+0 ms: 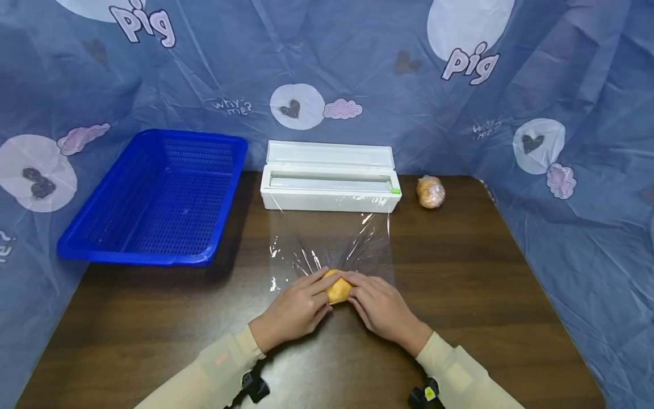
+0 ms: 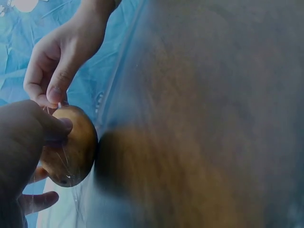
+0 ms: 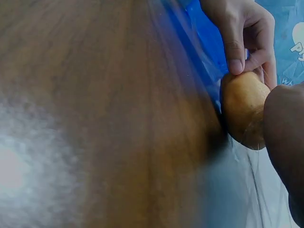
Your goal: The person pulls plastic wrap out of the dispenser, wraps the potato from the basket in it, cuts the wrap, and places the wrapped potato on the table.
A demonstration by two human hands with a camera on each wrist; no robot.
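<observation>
A yellow-brown potato [image 1: 338,288] sits at the near end of a sheet of cling film [image 1: 332,238] drawn out over the table. My left hand [image 1: 298,309] grips the potato from the left, its thumb pressing on the skin in the left wrist view. From the right, my right hand [image 1: 380,307] pinches the film at the potato's other end, thumb against fingers [image 2: 54,92]. Creases in the film fan from the potato back to a white dispenser box [image 1: 331,190], whose lid stands raised. Film strands cross the potato [image 3: 244,107] in the right wrist view.
At the back left stands a blue plastic basket [image 1: 174,210]. A film-wrapped potato [image 1: 431,192] lies right of the dispenser, close to the table's back edge. Patterned blue cloth [image 1: 368,68] hangs behind and beside the wooden table [image 1: 475,272].
</observation>
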